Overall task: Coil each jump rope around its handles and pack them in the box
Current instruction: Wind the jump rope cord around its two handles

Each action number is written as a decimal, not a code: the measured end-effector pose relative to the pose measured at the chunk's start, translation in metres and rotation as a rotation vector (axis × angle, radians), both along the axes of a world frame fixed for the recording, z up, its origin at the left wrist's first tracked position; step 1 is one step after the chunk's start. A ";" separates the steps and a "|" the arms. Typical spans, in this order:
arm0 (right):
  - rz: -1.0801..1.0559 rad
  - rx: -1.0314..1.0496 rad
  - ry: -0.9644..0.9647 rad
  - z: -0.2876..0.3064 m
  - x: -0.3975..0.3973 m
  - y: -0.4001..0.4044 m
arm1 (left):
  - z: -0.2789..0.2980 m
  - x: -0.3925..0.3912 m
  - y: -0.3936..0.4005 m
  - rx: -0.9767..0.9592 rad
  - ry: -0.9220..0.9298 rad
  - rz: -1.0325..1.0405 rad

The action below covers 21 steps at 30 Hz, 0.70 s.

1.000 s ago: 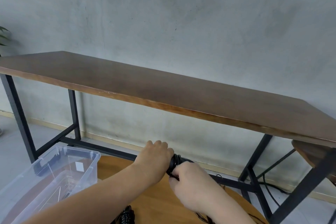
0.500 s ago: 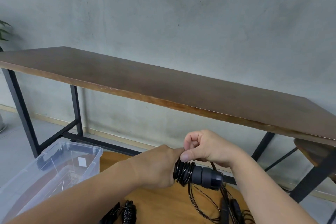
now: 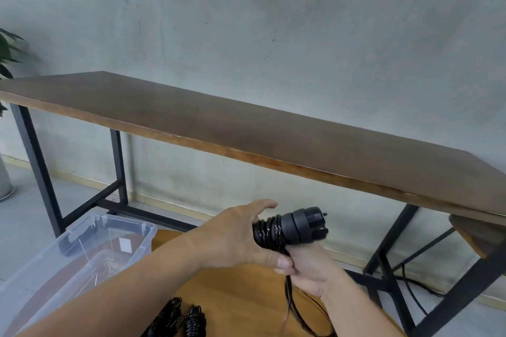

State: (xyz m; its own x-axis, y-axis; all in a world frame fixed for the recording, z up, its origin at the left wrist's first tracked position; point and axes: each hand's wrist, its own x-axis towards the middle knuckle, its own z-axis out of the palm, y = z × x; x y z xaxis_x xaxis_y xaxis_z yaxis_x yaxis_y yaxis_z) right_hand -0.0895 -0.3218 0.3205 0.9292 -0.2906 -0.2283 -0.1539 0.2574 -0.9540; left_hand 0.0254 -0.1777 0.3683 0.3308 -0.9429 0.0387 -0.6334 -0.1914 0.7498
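My left hand point(image 3: 235, 238) grips the black handles of a jump rope point(image 3: 293, 227), which point right with black cord wound round them. Just below the handles my right hand point(image 3: 309, 268) pinches the loose cord point(image 3: 295, 306), which trails down in loops over the round wooden table point(image 3: 246, 290). A clear plastic box point(image 3: 82, 254) stands open at the left on the table. Two coiled black ropes point(image 3: 180, 320) lie at the bottom edge of the view, beside the box.
A long dark wooden bench table point(image 3: 246, 128) on black metal legs runs along the grey wall behind. A plant point(image 3: 6, 55) stands at the far left. A black cable lies on the floor at the right.
My right hand has come down from above the handles to beneath them, still holding the cord. The wound handles have risen and show more fully.
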 end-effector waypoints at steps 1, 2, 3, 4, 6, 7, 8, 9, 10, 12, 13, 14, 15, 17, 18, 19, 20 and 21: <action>-0.024 -0.004 0.008 -0.001 -0.001 0.005 | -0.001 0.003 0.000 -0.030 -0.006 0.005; -0.046 -0.018 0.030 -0.002 -0.003 0.010 | -0.001 0.005 -0.001 -0.058 -0.016 0.021; -0.050 -0.032 0.048 -0.003 -0.006 0.014 | -0.002 0.008 -0.002 -0.071 -0.031 0.049; -0.050 -0.056 0.077 -0.003 -0.008 0.020 | -0.004 0.011 -0.002 -0.067 -0.060 0.078; -0.055 -0.172 0.135 0.000 -0.008 0.027 | -0.009 0.018 -0.004 -0.028 -0.177 0.107; -0.061 -0.264 0.173 0.001 -0.008 0.030 | -0.011 0.020 -0.004 -0.011 -0.233 0.108; -0.072 -0.370 0.214 0.003 -0.007 0.032 | -0.012 0.021 -0.005 -0.005 -0.266 0.103; -0.074 -0.484 0.253 0.004 -0.007 0.032 | -0.013 0.020 -0.006 -0.003 -0.278 0.099; -0.071 -0.589 0.283 0.006 -0.007 0.033 | -0.014 0.020 -0.007 0.002 -0.288 0.093; -0.043 -0.738 0.321 0.010 -0.009 0.034 | -0.015 0.021 -0.010 0.041 -0.377 0.095; -0.023 -0.794 0.334 0.013 -0.010 0.035 | -0.015 0.022 -0.012 0.059 -0.458 0.106; -0.007 -0.848 0.348 0.016 -0.011 0.037 | -0.016 0.023 -0.014 0.068 -0.539 0.123; 0.003 -0.904 0.359 0.019 -0.012 0.039 | -0.016 0.025 -0.014 0.074 -0.602 0.140; 0.028 -1.014 0.392 0.027 -0.013 0.042 | -0.016 0.025 -0.015 0.095 -0.691 0.154; 0.043 -1.076 0.411 0.032 -0.013 0.045 | -0.016 0.023 -0.015 0.108 -0.738 0.149; 0.060 -1.142 0.424 0.038 -0.013 0.047 | -0.017 0.021 -0.016 0.119 -0.786 0.141; 0.078 -1.201 0.441 0.044 -0.013 0.049 | -0.017 0.018 -0.017 0.125 -0.836 0.135; 0.090 -1.253 0.451 0.048 -0.013 0.051 | -0.017 0.016 -0.017 0.129 -0.886 0.133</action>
